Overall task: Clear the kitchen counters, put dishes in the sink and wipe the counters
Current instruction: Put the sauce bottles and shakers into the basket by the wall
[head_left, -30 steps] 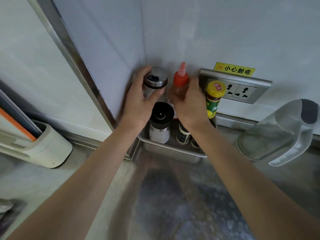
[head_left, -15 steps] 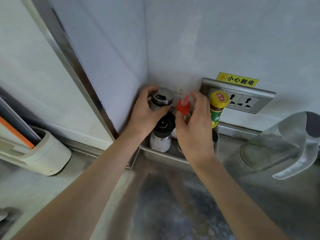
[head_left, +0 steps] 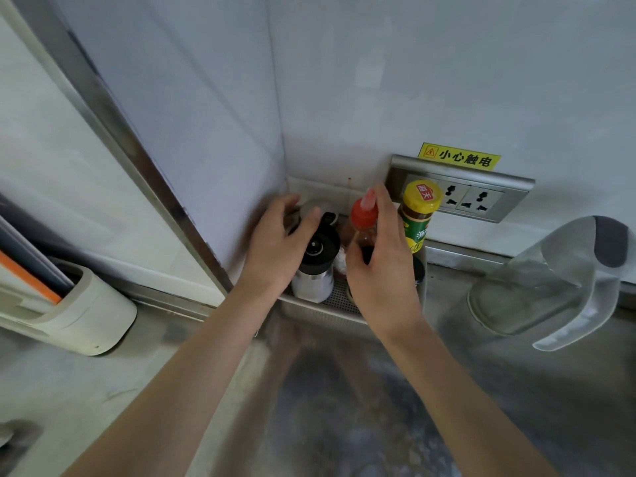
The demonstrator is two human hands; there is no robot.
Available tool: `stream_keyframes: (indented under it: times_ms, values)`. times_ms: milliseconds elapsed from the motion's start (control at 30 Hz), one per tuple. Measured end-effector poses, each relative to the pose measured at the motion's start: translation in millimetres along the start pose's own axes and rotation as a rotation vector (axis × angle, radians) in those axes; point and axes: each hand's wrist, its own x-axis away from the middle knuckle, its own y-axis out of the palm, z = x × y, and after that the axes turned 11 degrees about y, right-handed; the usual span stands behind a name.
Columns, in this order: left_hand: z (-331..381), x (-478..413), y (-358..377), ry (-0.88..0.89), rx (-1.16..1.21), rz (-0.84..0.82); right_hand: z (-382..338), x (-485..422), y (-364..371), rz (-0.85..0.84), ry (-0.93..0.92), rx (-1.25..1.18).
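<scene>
In the counter's back corner stands a perforated metal tray point(head_left: 327, 313) with condiment containers. My left hand point(head_left: 275, 253) grips a metal-capped shaker point(head_left: 318, 210) at the tray's back left, thumb across its cap. My right hand point(head_left: 382, 270) holds a red-capped sauce bottle point(head_left: 363, 216) standing upright in the tray, thumb in front and fingers behind it. A black-topped grinder point(head_left: 318, 251) sits in front between my hands. A yellow-capped bottle point(head_left: 420, 204) stands just right of my right hand. Smaller jars lower in the tray are mostly hidden.
A wall socket point(head_left: 476, 197) with a yellow warning label sits behind the bottles. A clear plastic jug point(head_left: 550, 284) stands on the steel counter point(head_left: 344, 407) at the right. A beige holder point(head_left: 89, 315) with boards lies at the left.
Both hands have lowered the shaker and the red-capped bottle down into the tray. My left thumb now lies over the shaker's cap.
</scene>
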Motion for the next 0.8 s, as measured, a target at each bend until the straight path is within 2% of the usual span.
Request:
stream_keyframes:
  times_ms: [167,333,400,567,700,800]
  values:
    - [-3.7,40.1,-1.6,0.124,-0.271,-0.136,8.5,17.6,-6.7,-0.02,0.043,-0.038]
    - [-13.5,49.8,3.3,0.181,-0.524,-0.105,22.0,44.7,-8.0,0.054,0.01,0.011]
    - [-15.7,50.8,3.9,0.208,-0.527,-0.103,29.1,49.5,-6.4,0.129,-0.049,0.109]
    - [-15.8,50.7,-0.6,0.213,-0.519,-0.061,54.5,42.6,0.1,0.228,-0.216,0.565]
    - [-13.9,49.5,-2.6,0.195,-0.472,-0.1,60.9,35.9,0.3,0.245,-0.252,0.57]
    - [-11.9,54.1,-2.4,0.171,-0.464,-0.092,54.8,35.4,3.8,0.189,-0.202,0.505]
